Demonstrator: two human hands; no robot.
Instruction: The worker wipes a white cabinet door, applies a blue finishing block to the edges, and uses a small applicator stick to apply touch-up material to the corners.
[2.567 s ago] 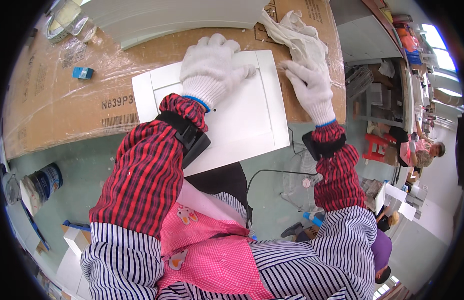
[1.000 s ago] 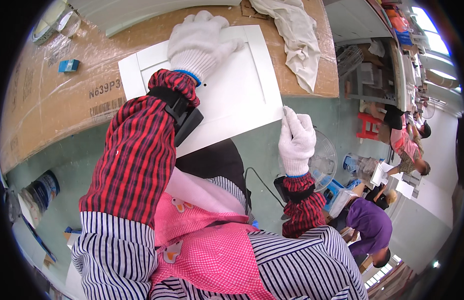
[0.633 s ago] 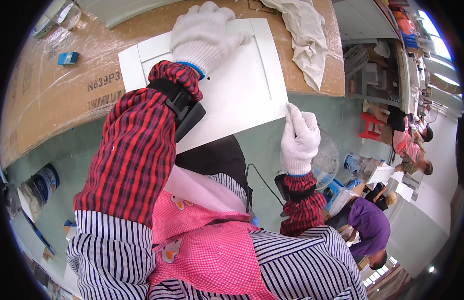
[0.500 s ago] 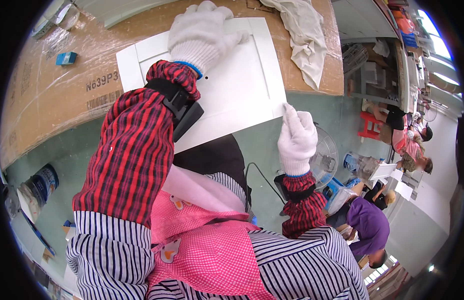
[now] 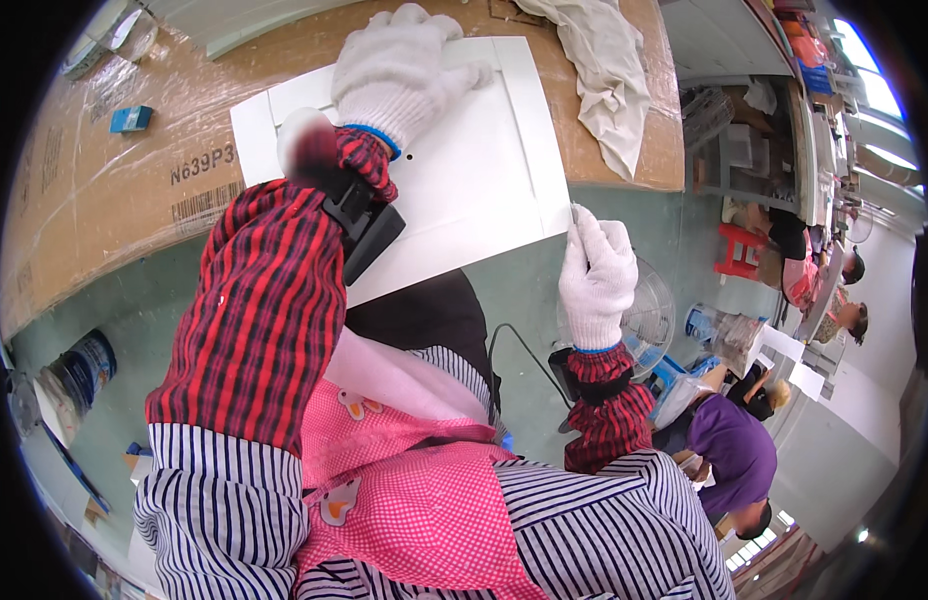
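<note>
A white panel with a raised frame and a small dark hole lies on a cardboard-covered table, its near edge jutting out over the table's side. My left hand, in a white knit glove, rests on the panel's upper part with fingers spread. At the panel's near right corner is my right hand, also gloved, its thumb and fingers pinched together. Whatever is between those fingertips, if anything, is too small to make out.
A small blue box and a clear tape roll lie on the cardboard. A crumpled cream cloth hangs at its right edge. On the floor stand a fan and a blue bucket. A person in purple sits at right.
My right hand has shifted slightly to the right along the panel's corner. My left hand stays spread on the panel, which sits a touch further left.
</note>
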